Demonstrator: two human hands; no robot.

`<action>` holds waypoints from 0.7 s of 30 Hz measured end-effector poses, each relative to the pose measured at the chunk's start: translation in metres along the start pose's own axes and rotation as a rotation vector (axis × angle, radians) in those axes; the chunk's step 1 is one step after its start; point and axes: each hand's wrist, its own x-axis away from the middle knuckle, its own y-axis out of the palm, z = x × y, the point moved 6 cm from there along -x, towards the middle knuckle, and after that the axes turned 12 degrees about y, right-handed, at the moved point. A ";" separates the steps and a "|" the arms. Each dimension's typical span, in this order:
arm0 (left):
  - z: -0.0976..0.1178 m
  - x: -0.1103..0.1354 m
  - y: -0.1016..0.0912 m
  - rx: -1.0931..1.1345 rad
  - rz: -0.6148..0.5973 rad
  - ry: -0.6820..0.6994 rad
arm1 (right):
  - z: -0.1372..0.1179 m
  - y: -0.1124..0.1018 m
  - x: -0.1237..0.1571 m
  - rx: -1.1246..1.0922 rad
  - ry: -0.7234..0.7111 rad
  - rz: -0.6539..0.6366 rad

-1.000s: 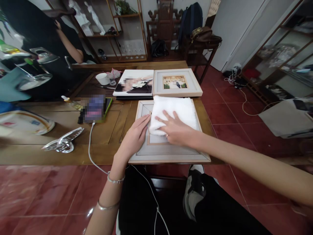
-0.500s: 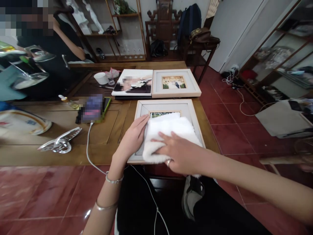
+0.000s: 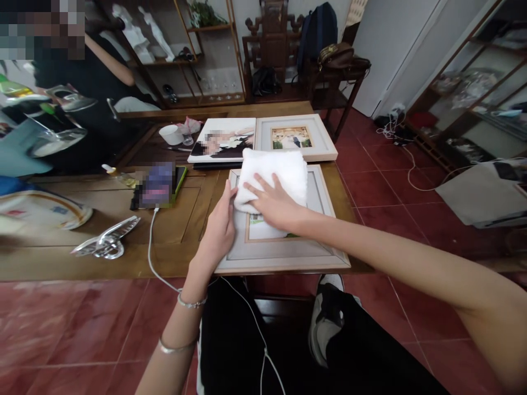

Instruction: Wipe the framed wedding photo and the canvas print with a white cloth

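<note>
A picture frame with a pale wood border and grey mat lies flat at the table's front edge. My left hand is against its left side, steadying that edge, with the fingers partly hidden. On the frame's far part rests a folded white fluffy cloth, which covers much of the small picture. My right hand holds the cloth down from above, its fingers spread over the top and the thumb near the lower fold.
Behind lie a second framed picture and a photo panel. Left are a phone on a white cable, a dropper bottle, a clear hair claw and a white cup. Someone in dark clothes sits far left.
My right hand has slid the white cloth away from me and slightly left, uncovering the frame's near side. My left hand stays at the left edge, now turned more on its side.
</note>
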 end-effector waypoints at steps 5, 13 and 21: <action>-0.008 0.004 -0.003 0.000 0.045 -0.048 | -0.047 -0.012 0.037 -0.029 -0.029 -0.080; 0.003 -0.002 -0.003 -0.064 -0.035 -0.031 | -0.071 -0.016 0.091 -0.088 -0.180 -0.046; 0.008 -0.003 0.003 -0.062 -0.136 0.032 | 0.011 -0.019 0.125 -0.107 0.125 -0.306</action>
